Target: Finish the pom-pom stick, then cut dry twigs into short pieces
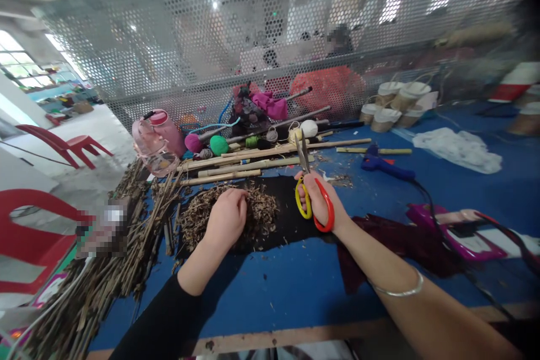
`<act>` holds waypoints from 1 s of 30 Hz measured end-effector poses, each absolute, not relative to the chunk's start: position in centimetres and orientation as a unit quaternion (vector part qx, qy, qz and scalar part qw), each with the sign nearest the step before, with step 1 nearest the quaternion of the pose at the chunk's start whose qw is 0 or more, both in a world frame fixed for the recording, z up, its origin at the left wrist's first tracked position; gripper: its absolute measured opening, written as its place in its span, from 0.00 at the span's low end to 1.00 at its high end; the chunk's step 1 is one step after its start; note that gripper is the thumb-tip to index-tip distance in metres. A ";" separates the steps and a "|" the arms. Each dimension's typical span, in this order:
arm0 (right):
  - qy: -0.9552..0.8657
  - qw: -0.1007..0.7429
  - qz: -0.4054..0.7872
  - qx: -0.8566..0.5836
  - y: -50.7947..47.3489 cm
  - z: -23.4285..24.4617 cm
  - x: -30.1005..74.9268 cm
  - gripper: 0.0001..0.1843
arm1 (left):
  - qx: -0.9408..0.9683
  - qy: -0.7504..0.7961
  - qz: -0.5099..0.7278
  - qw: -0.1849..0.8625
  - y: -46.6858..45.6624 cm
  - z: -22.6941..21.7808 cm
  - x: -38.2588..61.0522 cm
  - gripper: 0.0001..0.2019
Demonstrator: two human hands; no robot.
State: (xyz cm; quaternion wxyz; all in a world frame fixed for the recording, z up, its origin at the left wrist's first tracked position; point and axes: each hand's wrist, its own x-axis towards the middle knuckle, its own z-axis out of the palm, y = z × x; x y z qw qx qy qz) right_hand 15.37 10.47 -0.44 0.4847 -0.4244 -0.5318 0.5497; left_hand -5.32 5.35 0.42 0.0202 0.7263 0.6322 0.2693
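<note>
My right hand (pixel 318 197) grips a pair of scissors (pixel 304 157) with one yellow and one red handle loop. Their blades point up and away from me, a little apart at the tips. My left hand (pixel 228 211) rests on a heap of dry brown plant bits (pixel 261 208), its fingers curled down; whatever lies in them is hidden. Under the heap a black cloth (pixel 291 225) is spread on the blue table (pixel 261 292). A bundle of dried stalks (pixel 139 247) lies to the left of that hand.
Bamboo sticks (pixel 230 176) and yarn balls (pixel 219 145) lie behind the heap, beside a pink jug (pixel 166 129). To the right are a blue glue gun (pixel 386 166) with its cord, dark red cloth (pixel 392 242) and a white plastic bag (pixel 458 149). A perforated metal screen (pixel 189 50) stands behind.
</note>
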 end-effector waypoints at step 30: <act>-0.536 -0.081 0.684 -0.488 9.0 3.6 13.3 0.42 | 0.723 0.562 0.386 0.115 4.8 -3.1 -5.6 0.08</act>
